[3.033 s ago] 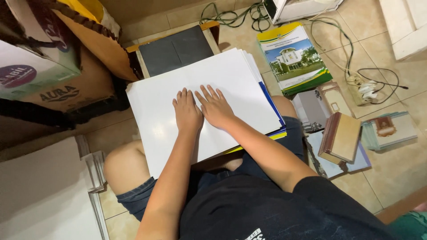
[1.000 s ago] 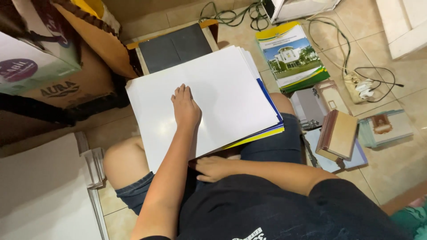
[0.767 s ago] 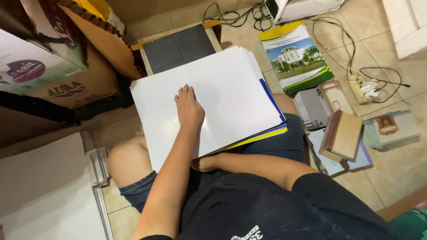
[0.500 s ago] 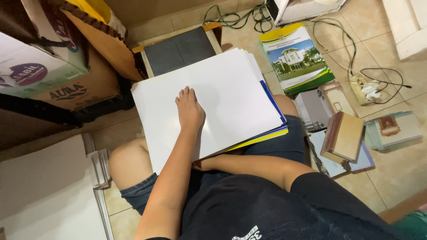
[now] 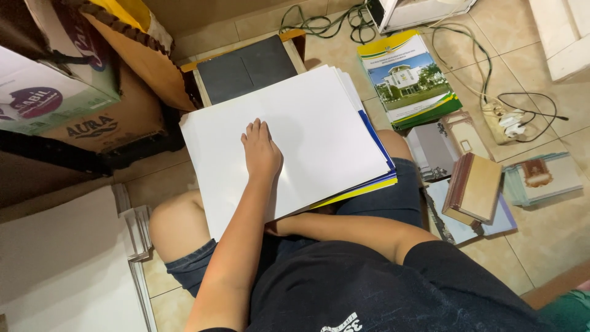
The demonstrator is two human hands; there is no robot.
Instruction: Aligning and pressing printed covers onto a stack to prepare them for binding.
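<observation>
A thick stack of white sheets [image 5: 307, 129] rests on my lap, with blue and yellow sheets [image 5: 375, 178] showing at its right edge. My left hand [image 5: 261, 150] lies flat on the top sheet, palm down, fingers together, holding nothing. My right forearm [image 5: 356, 227] crosses my lap below the stack's near edge. Its hand is hidden under the stack and behind my left arm.
A dark board in a wooden frame [image 5: 246, 67] lies beyond the stack. Cardboard boxes [image 5: 74, 92] stand at left, with white sheets [image 5: 61, 264] on the floor below them. At right lie a green booklet stack [image 5: 409, 77], a brown book [image 5: 473, 187], cables and a power strip [image 5: 507, 120].
Three seconds ago both hands pressed on the top sheet. My right hand has since drawn back to my lap and slipped out of sight under the stack. The left hand stays put.
</observation>
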